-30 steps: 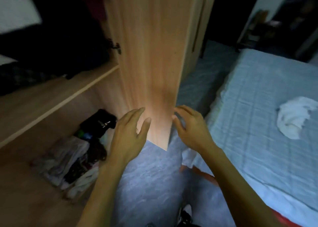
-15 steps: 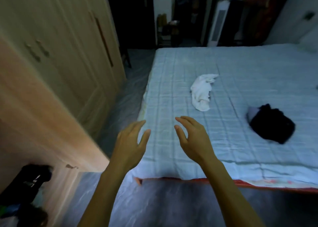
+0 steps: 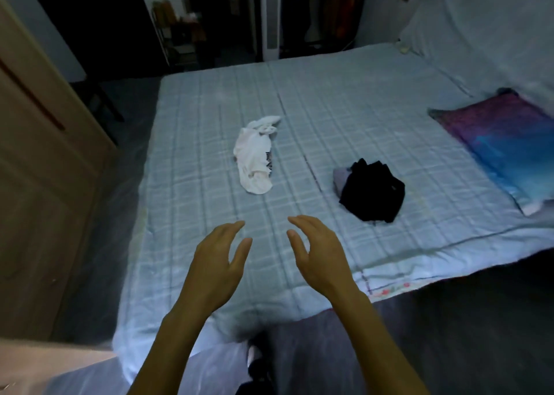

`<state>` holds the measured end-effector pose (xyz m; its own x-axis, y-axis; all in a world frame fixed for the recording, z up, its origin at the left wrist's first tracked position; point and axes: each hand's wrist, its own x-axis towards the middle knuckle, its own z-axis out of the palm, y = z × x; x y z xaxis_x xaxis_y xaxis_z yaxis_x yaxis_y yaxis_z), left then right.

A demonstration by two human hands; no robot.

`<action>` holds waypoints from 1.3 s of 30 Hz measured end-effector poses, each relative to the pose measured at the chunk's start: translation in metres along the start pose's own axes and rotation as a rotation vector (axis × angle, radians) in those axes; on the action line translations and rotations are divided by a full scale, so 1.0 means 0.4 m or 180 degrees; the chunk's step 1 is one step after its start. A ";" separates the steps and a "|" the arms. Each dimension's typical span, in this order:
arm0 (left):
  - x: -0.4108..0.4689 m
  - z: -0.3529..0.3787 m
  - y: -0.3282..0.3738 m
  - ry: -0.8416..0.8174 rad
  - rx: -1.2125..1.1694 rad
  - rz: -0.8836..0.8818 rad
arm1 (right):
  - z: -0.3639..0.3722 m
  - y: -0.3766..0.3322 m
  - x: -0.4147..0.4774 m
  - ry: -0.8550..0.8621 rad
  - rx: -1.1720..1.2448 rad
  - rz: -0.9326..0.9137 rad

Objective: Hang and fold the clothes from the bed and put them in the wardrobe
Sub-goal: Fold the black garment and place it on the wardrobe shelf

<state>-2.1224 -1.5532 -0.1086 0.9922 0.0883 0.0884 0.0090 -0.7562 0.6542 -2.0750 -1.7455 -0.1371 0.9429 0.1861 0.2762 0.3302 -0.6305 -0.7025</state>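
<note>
On the bed (image 3: 359, 100), white garment (image 3: 254, 157) and black garment (image 3: 373, 190) lie beyond the empty, loosely spread left hand (image 3: 217, 262) and right hand (image 3: 319, 253).

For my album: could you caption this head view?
Left hand and right hand hover open, short of a white garment and black garment on the bed.

We're in a home bedroom here: big bed (image 3: 359, 100) made up in pale checks, colourful pillow (image 3: 503, 142), a white garment (image 3: 254, 157) and a black garment (image 3: 374, 190) on it, wooden wardrobe (image 3: 45, 169) just beside.
</note>
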 end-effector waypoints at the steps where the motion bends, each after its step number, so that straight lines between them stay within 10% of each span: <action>1: 0.034 0.023 0.000 -0.0047 -0.0050 0.0011 | 0.000 0.024 0.018 -0.0039 -0.0023 0.0052; 19: 0.608 0.479 0.147 -0.1474 -0.0414 0.0843 | -0.165 0.484 0.332 0.0375 -0.0348 0.1559; 39: 0.983 1.159 0.121 -0.2379 0.0346 -0.0193 | 0.019 1.172 0.708 -0.0813 -0.0342 0.2671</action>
<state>-1.6741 -1.8557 -0.3902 0.8095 -0.3021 -0.5034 0.0400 -0.8271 0.5606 -1.6530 -1.9827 -0.3931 0.8576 -0.2154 -0.4670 -0.4691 -0.6998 -0.5387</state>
